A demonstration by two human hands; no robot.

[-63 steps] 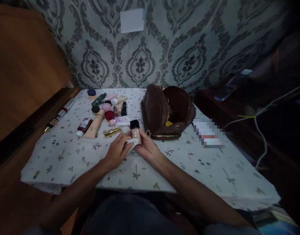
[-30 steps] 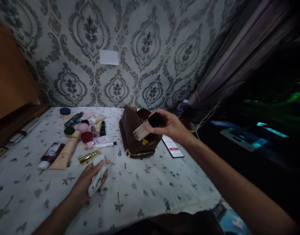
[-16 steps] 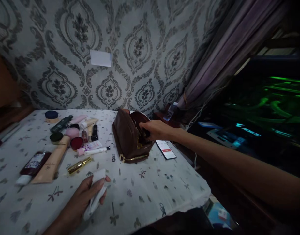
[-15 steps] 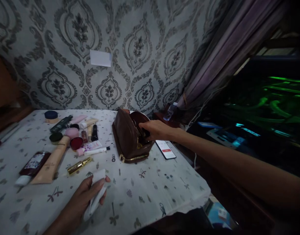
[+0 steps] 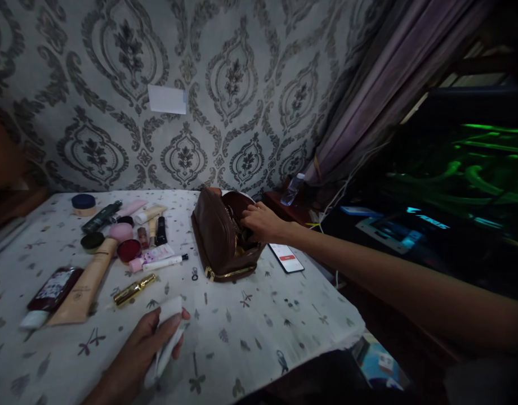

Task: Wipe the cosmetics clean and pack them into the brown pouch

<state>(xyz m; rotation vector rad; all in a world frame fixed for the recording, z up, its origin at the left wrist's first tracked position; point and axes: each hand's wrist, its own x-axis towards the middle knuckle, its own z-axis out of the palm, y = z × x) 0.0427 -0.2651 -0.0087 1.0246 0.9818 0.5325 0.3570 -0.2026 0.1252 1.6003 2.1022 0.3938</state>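
A folded white cloth or tissue (image 5: 171,308) is in my left hand (image 5: 149,337), pinched between thumb and fingers low over the table's front. My right hand (image 5: 263,222) is at the unzipped mouth of a brown makeup bag (image 5: 217,230). Its fingers are curled inward and their tips are hidden in the opening, so whatever they grip does not show. The bag stands on the table with its gold zipper (image 5: 233,274) hanging open toward me. Just right of it lies a phone (image 5: 286,259) with a lit screen. A small ring-like item (image 5: 195,274) lies left of the bag.
Cosmetics spread over the left side: a beige tube (image 5: 85,284), a dark red bottle (image 5: 54,292), a gold tube (image 5: 134,289), a white pen-like tube (image 5: 166,262) and several jars. A plastic bottle (image 5: 291,190) stands behind the phone. The patterned tablecloth (image 5: 250,337) ends at right.
My right hand has shifted slightly up at the bag's mouth, and its fingers show more curled. My left hand keeps the white cloth. The view has moved a little.
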